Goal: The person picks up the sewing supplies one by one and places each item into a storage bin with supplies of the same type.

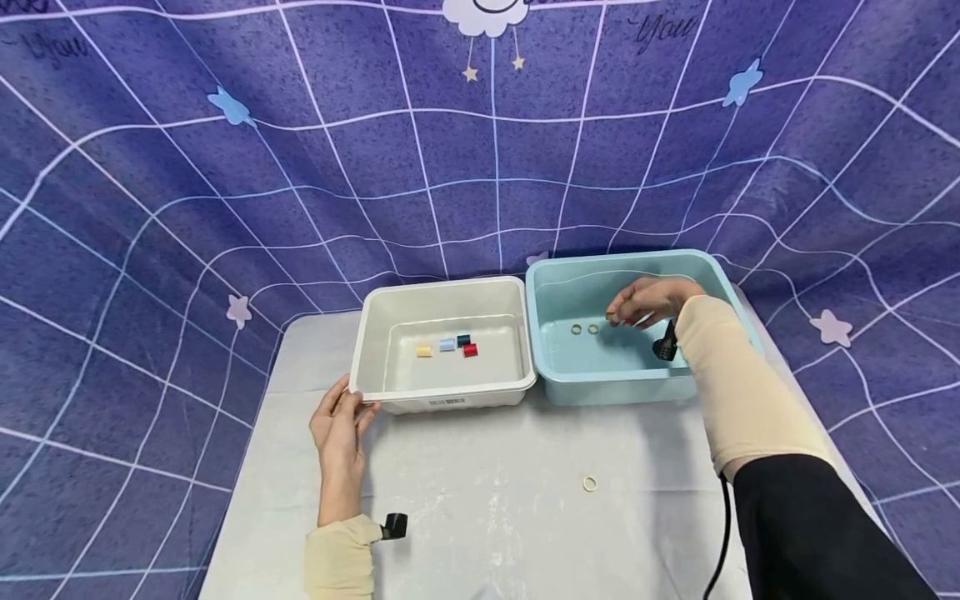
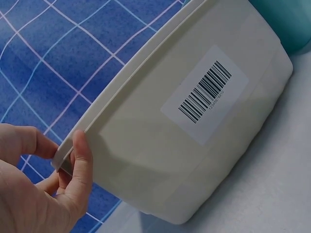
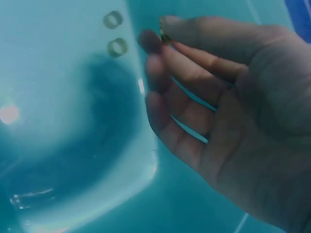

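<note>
My left hand grips the near left corner of a white plastic bin, with finger and thumb pinching its rim in the left wrist view. Over the inside of a light blue bin, my right hand pinches a small gold-coloured ring between thumb and fingertip. Two similar pale rings, a left ring and a right ring, lie on the blue bin's floor just left of that hand. Inside the white bin lie small cylinders: yellow, light blue, dark blue and red.
Another pale ring lies on the white table in front of the bins. The two bins stand side by side against a purple-blue grid-patterned curtain. A black cable hangs from the right sleeve, and a barcode label marks the white bin's front.
</note>
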Tool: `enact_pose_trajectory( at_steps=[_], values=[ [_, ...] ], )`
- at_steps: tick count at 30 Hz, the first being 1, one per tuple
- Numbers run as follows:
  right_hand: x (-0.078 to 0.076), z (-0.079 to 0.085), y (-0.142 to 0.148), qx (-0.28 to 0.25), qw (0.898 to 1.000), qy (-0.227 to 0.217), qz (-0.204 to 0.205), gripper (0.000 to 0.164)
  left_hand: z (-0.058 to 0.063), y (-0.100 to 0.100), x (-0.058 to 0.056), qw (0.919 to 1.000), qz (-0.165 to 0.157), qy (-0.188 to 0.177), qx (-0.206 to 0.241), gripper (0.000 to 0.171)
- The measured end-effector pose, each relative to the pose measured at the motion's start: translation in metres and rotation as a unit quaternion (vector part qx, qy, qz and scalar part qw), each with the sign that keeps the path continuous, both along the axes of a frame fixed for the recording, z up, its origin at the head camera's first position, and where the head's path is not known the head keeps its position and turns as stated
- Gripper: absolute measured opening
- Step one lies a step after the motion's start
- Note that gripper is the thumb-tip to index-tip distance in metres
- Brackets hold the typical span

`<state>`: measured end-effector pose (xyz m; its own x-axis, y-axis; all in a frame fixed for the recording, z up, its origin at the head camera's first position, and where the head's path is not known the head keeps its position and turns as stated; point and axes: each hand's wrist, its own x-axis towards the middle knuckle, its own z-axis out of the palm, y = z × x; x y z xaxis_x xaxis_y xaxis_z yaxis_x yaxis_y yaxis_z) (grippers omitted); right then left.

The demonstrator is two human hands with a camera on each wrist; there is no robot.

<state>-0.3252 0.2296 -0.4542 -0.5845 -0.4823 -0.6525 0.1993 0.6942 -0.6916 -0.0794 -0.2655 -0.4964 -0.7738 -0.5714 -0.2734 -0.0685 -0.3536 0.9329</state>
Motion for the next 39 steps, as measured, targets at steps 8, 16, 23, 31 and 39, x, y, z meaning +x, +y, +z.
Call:
enact_pose_trajectory(
  at_steps=[8,16,23,31,39],
  values=[
    [0.0,-0.017,-0.009,0.025,0.999,-0.019,-0.035,0.027,-0.002,0.0,-0.001,1.0,-0.001,0.003,-0.002,0.046],
    [-0.009,-0.03,-0.026,0.066,0.996,-0.033,-0.048,0.027,0.0,-0.002,0.0,1.0,-0.002,0.002,-0.004,0.045],
    [-0.01,-0.041,-0.034,0.115,0.991,-0.01,-0.065,0.033,-0.001,-0.001,0.001,0.9999,-0.003,0.01,-0.001,0.044],
    [-0.006,-0.047,-0.033,0.137,0.989,0.03,-0.039,0.037,-0.003,-0.001,0.001,0.9999,-0.004,0.01,-0.004,0.043],
    [-0.009,-0.043,-0.035,0.209,0.974,0.087,0.016,0.042,-0.003,-0.001,-0.001,0.9999,-0.002,0.007,-0.01,0.044]
  ],
)
